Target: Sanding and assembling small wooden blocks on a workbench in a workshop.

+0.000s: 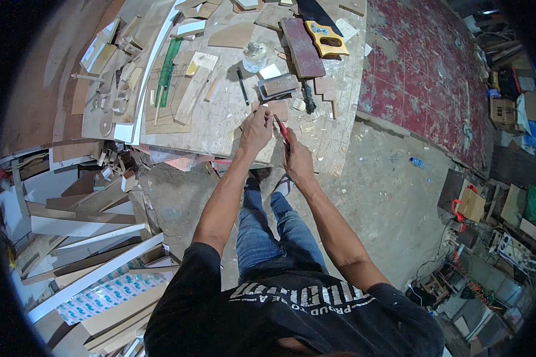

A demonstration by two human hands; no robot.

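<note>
right hand: wrapped around red-handled tool, above surface near its edge | left hand: fingertips drawn together by tool's tip, any held piece indiscernible | progress: apparently midway, wood chips strewn; remainder cannot be told

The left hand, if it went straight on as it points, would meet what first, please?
Most likely the flat brown wooden piece just beyond the left hand; depth is unclear, so it might pass above that and meet the brown-topped block instead.
</note>
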